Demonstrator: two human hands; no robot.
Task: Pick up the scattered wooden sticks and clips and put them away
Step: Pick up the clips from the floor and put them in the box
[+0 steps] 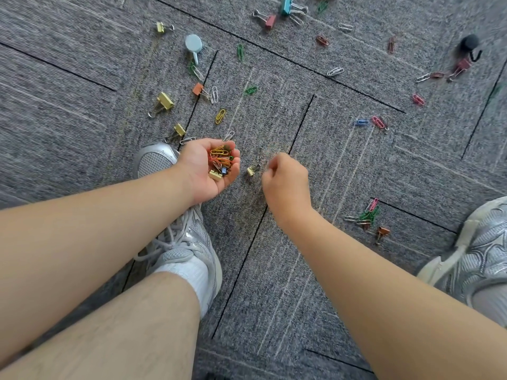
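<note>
The floor is a grey flecked carpet of square loop-pile tiles [356,165], and it fills the whole frame. Thin dark seams between the tiles [245,259] cross it: one runs from the centre down towards the bottom edge, others slant across the upper left and upper right. The pile runs in a different direction from tile to tile. Thin pale lines in the weave [333,171] streak the middle tiles. The light is soft and even.

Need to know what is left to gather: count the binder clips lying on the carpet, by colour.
Gold binder clips: 4
Orange binder clips: 2
Red binder clips: 2
Teal binder clip: 1
Total: 9, not counting the clips held in the left hand.
</note>
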